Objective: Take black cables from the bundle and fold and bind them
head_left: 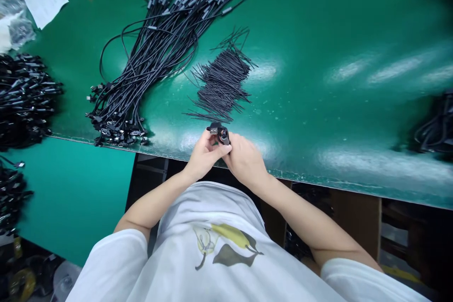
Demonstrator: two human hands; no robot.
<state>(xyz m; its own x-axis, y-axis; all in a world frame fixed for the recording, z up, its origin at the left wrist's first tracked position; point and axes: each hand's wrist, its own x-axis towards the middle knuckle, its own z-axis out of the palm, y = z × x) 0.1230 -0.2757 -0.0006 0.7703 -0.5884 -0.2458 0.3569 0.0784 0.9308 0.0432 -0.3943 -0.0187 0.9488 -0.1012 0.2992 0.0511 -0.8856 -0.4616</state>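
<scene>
Black cable bundle: centre of the frame, between both hands, over the near edge of the green table; metal connector ends show at the top.
Bundle's long axis: I cannot tell; fingers cover most of it.
Left hand: fingers closed in on the bundle's left side, thumb lying across toward the right hand.
Right hand: curled against the right side; fingertips hidden from me.
Thin black strips: loose pile just up-frame of the fingers, mostly crosswise; I judge neither hand clearly nearer.
Loose cables: upper left, slanting up rightward; left hand nearer.
</scene>
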